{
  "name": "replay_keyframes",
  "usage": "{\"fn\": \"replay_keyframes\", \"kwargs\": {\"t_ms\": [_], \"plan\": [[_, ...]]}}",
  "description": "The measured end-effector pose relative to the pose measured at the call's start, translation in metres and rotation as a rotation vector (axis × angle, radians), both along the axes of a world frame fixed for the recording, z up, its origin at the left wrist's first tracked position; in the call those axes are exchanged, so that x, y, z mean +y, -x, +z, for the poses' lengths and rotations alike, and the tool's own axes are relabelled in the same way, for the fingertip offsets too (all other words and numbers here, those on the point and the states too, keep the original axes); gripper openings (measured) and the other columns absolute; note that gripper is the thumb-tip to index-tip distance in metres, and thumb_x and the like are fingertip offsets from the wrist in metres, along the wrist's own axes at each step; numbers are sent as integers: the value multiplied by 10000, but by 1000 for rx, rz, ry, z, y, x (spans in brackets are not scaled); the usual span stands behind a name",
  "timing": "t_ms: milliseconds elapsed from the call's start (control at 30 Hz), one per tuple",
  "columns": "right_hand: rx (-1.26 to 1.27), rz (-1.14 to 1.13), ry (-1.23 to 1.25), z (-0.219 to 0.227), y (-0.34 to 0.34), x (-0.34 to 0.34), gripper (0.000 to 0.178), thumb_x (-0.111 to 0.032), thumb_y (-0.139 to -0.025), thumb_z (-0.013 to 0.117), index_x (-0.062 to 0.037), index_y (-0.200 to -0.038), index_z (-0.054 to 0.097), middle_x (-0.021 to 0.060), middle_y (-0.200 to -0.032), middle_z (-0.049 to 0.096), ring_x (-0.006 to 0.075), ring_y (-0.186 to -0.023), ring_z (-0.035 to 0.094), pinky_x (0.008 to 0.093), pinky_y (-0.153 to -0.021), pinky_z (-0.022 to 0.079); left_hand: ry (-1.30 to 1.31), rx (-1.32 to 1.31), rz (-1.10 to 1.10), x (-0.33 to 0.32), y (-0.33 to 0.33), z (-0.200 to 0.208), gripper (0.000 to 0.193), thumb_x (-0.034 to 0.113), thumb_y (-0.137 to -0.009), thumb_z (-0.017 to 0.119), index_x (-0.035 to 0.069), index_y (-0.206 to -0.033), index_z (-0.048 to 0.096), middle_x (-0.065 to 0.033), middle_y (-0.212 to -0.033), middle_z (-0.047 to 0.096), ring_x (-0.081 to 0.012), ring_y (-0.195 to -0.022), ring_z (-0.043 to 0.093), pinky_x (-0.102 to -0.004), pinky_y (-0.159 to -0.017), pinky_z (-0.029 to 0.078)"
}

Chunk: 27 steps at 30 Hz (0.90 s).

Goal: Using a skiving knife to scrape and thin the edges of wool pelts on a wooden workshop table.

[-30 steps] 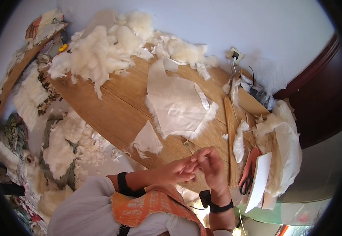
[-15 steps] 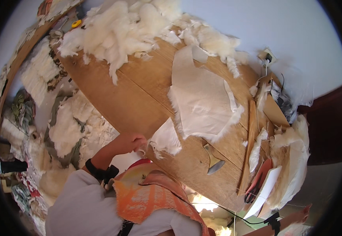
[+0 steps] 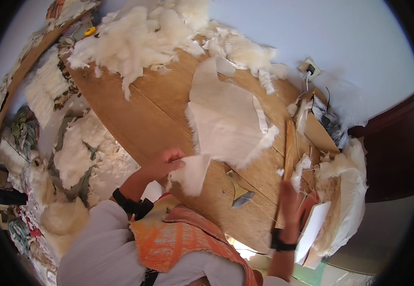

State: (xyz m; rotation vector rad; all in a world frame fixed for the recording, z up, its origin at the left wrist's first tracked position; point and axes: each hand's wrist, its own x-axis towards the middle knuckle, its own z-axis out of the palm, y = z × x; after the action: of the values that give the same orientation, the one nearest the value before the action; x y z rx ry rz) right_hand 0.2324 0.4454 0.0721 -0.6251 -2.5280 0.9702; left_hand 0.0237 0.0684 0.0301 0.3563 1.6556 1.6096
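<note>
My left hand point(image 3: 164, 162) pinches a small white sheepskin piece point(image 3: 192, 174) at its upper left edge, near the table's front edge. Beyond it, a large sheepskin point(image 3: 226, 119) lies with its smooth hide side up and fur showing round the border. A knife with a curved, flared blade point(image 3: 240, 193) rests on the wood to the right of the small piece. My right hand point(image 3: 289, 200) is raised beside a long wooden strip point(image 3: 289, 148) at the table's right side; its fingers are smeared, and whether it holds anything cannot be made out.
The wooden table point(image 3: 154, 124) carries a heap of cream fleece point(image 3: 135, 38) along its far side. Scraps of fleece point(image 3: 80, 148) pile up on the left. At right stand a white board point(image 3: 314, 229), a cardboard piece point(image 3: 319, 128) and a rolled fleece point(image 3: 347, 200). A cable hangs from a wall socket point(image 3: 309, 67).
My left hand has moved right and now grips the small sheepskin piece, its smooth side now showing. My right hand has come up from the lower right corner to the table's right side.
</note>
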Motion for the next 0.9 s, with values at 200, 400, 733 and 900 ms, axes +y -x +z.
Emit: {"fn": "replay_keyframes", "kwargs": {"t_ms": [200, 400, 733, 900], "plan": [[-281, 191, -208, -60, 38, -102, 259, -223, -802, 684, -57, -957, 559, 142, -951, 601, 329, -780, 627, 434, -680, 503, 107, 360, -280, 62, 3, -11, 229, 193, -882, 637, 22, -1034, 621, -58, -890, 661, -148, -789, 599, -310, -728, 477], [-392, 132, -234, -60, 35, -75, 244, -218, -817, 651, -61, -971, 547, 146, -950, 610, 346, -784, 632, 463, -665, 508, 184, 621, -141, 108, -4, -33, 184, 145, -834, 654, 15, -964, 644, -157, -826, 666, -251, -736, 644, -351, -669, 489], [-207, 225, 210, -38, 101, -50, 166, -93, -783, 695, -63, -941, 654, 40, -592, 525, 127, -529, 486, 277, -533, 423, 267, 640, -96, 114, -3, -36, 182, 144, -816, 654, 19, -948, 647, -182, -826, 662, -307, -742, 646, -369, -660, 489], [-213, 79, 340, -57, 113, -60, 87, -97, -811, 689, -18, -820, 654, -22, -594, 486, 61, -564, 425, 241, -524, 376, 274, 525, -27, 105, -7, -27, 173, 155, -821, 642, 15, -923, 643, -184, -798, 651, -309, -718, 636, -375, -644, 483]]}}
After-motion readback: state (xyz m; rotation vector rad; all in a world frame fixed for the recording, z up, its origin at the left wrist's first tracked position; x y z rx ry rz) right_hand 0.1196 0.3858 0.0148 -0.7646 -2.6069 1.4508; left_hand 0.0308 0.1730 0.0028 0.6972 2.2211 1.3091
